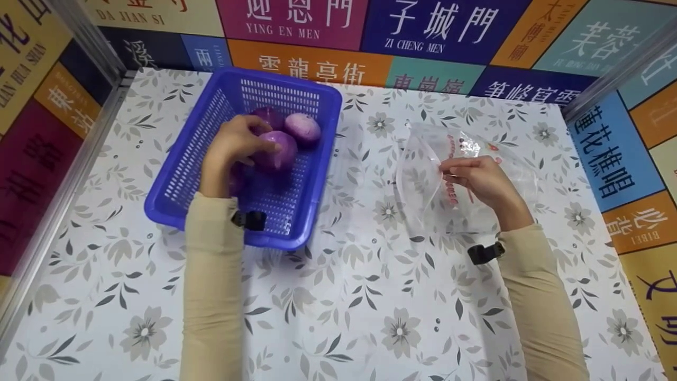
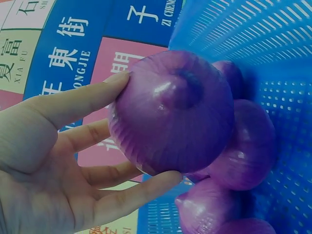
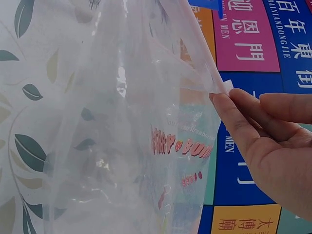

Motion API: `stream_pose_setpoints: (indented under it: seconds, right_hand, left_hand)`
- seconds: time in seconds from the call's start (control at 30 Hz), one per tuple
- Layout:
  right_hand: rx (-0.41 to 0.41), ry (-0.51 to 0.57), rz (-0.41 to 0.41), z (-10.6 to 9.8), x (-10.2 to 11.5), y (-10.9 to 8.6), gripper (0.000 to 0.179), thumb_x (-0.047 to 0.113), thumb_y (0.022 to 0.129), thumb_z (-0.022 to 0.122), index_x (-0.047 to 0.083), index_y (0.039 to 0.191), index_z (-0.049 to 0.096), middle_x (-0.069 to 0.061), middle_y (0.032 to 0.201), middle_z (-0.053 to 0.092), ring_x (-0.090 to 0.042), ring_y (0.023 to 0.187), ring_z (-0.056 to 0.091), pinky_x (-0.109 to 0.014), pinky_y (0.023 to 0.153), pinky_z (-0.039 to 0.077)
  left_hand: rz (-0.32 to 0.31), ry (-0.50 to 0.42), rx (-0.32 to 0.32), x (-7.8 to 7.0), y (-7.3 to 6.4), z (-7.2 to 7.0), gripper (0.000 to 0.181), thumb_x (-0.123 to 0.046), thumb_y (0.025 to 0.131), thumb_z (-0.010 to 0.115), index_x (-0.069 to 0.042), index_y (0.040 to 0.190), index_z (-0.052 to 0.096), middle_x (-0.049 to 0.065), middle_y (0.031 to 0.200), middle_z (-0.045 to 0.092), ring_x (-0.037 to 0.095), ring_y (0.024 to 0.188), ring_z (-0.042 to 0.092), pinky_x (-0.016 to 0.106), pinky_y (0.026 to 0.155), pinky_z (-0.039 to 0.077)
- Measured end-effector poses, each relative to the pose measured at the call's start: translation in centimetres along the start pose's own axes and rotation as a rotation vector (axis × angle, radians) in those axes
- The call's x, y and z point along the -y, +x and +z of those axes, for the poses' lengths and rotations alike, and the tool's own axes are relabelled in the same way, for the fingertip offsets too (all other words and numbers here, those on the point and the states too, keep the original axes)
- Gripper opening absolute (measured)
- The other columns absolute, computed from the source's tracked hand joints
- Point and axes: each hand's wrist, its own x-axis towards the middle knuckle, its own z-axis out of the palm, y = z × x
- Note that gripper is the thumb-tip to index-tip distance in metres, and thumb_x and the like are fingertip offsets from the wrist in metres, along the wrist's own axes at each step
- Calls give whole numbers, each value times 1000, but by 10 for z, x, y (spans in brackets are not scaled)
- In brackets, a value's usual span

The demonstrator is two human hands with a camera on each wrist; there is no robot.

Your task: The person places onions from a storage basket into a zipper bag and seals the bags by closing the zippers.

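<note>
My left hand [image 1: 236, 144] grips a purple onion [image 1: 276, 151] over the blue plastic basket [image 1: 312, 211], thumb on one side and fingers on the other. The left wrist view shows this onion [image 2: 170, 112] large, its pointed tip toward the camera. More onions lie in the basket, among them a paler one [image 1: 303, 128] at its far right. On the right, my right hand [image 1: 484, 177] pinches the edge of a clear plastic bag [image 1: 423, 185] with red print. In the right wrist view the bag [image 3: 117, 146] hangs from the fingertips, its mouth partly spread.
A white table [image 1: 338, 317] with a grey flower pattern carries the basket at left and the bag at right. Colourful panels [image 1: 296, 21] with printed characters wall in the back and both sides. A black wrist camera [image 1: 484, 254] sits at the right cuff.
</note>
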Motion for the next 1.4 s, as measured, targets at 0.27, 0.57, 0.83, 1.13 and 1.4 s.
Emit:
stream_pose_setpoints:
  seconds: [0.27,0.57,0.83,1.13,1.4]
  right_hand:
    - [7,-9,-3,0,1,-1,21,-9,90,45,-14,101,62,-7,89,66,-16,87,61,-26,83,49]
    - [4,-24,-10,0,1,0,22,-8,90,44,-12,99,64,-10,92,65,-17,88,60,-26,82,50]
    - [-3,-43,-14,2,3,0,23,-8,90,45,-7,96,67,-9,93,64,-15,86,60,-24,79,50]
    - [4,-41,-10,3,4,-1,22,-8,89,45,-11,99,64,-8,92,65,-16,87,60,-25,82,49]
    - [3,-34,-20,2,2,-1,23,-9,89,44,-9,96,66,-9,91,66,-16,87,61,-24,82,49]
  left_hand:
    - [19,-5,-34,-9,-5,-1,46,-25,76,72,-7,117,58,13,110,56,26,91,55,37,67,54]
    - [46,11,-62,-21,-10,-2,48,-27,78,70,-8,119,57,13,111,56,26,93,55,37,72,53]
    - [93,44,-87,-25,-10,0,49,-29,77,71,-7,119,58,14,110,59,25,93,55,33,70,51]
    - [130,89,-85,-34,-9,8,49,-35,78,71,-10,119,59,12,111,60,24,93,55,38,83,46]
    - [126,73,-62,-40,-7,14,50,-37,80,69,-12,122,57,11,110,59,24,85,59,35,75,51]
